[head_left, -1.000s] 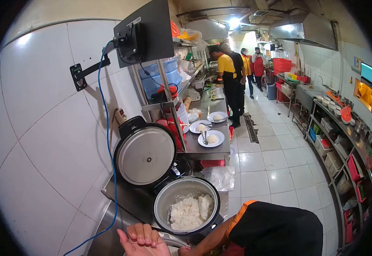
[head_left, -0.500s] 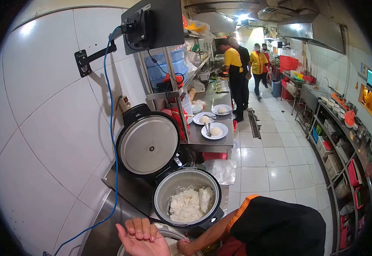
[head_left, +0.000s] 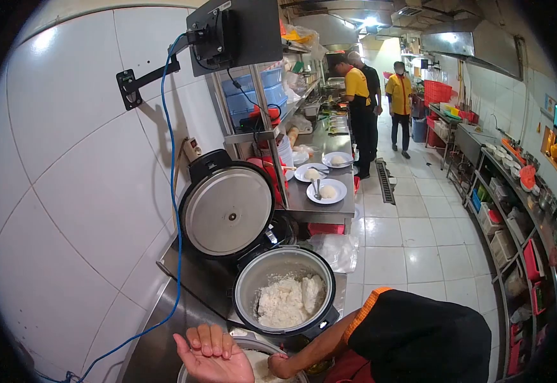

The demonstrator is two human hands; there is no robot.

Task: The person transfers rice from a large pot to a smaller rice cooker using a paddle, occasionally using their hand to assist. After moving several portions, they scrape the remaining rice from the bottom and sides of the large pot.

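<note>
My left hand (head_left: 216,360) is at the bottom, palm up, fingers loosely bent and thumb apart, nothing visible in it. It is over the near rim of a lower pot (head_left: 262,345) with white rice in it, cut off by the frame's edge. My right hand (head_left: 282,366) is closed at this pot's right side; whatever it may grip is hidden. A black sleeve with orange trim (head_left: 419,335) covers that arm. Just beyond stands a big rice cooker (head_left: 243,271) with cooked rice (head_left: 286,301) inside. Its round lid (head_left: 227,210) is tipped up against the wall.
Plates with rice mounds (head_left: 326,191) and spoons stand on a steel counter (head_left: 301,207). A blue cable (head_left: 175,255) hangs from a wall-mounted monitor (head_left: 240,32). A plastic bag (head_left: 336,252) lies beside the cooker. Several people (head_left: 358,102) stand in the aisle; a shelf rack (head_left: 514,191) lines the right.
The view has shifted slightly, so the cooker sits a little lower and to the right. A person in yellow in the aisle has changed position. My hands hold nearly the same pose.
</note>
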